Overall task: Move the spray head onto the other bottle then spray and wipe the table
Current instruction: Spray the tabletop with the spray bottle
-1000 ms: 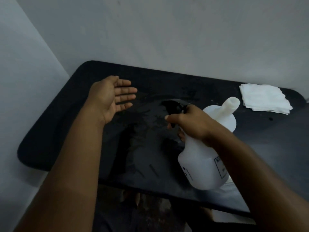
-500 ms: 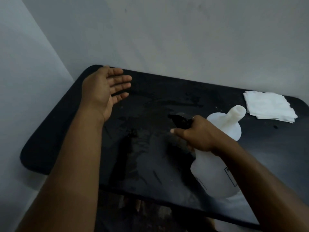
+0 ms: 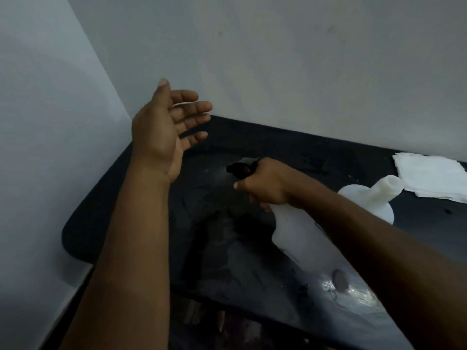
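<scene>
Black spray head [image 3: 240,168] is on our bottle [image 3: 300,238], right hand [image 3: 267,184] gripping its neck; left hand [image 3: 164,132] spread wide, empty (cloth [image 3: 429,175] untouched). Spraying underway, we judge; wiping remains.

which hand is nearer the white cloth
Right. The right hand, gripping the spray bottle, sits left of the white cloth; the open left hand is raised farther away, over the table's far-left corner.

Head view: close, forward-down over table [image 3: 106,223].
</scene>
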`<action>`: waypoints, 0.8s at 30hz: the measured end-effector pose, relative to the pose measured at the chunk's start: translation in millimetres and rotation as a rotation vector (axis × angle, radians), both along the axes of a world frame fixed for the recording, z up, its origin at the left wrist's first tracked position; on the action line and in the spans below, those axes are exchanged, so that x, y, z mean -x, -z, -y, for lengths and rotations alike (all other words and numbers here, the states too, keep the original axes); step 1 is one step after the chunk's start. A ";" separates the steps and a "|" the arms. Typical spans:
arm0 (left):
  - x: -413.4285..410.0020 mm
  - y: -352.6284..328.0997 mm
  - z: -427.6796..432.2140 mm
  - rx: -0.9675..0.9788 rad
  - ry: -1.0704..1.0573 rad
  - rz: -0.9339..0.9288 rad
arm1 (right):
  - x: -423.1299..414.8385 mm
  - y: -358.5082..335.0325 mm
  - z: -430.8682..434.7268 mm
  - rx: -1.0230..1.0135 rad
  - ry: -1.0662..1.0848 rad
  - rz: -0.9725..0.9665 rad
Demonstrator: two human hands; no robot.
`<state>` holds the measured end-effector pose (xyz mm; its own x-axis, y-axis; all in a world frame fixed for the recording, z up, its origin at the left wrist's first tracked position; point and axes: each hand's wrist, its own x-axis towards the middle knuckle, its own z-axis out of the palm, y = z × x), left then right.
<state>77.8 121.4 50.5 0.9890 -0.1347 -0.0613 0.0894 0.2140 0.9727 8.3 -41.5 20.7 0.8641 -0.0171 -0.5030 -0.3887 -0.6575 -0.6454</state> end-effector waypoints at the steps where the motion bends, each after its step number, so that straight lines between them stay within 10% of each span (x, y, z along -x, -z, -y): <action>1: 0.8 -0.2 0.8 -0.005 0.033 0.004 | -3.5 -0.8 -0.8 0.020 -0.017 -0.022; 24: -3.5 -11.9 -19.7 0.181 -0.201 -0.041 | 19.8 11.9 -32.4 0.182 -0.200 -0.110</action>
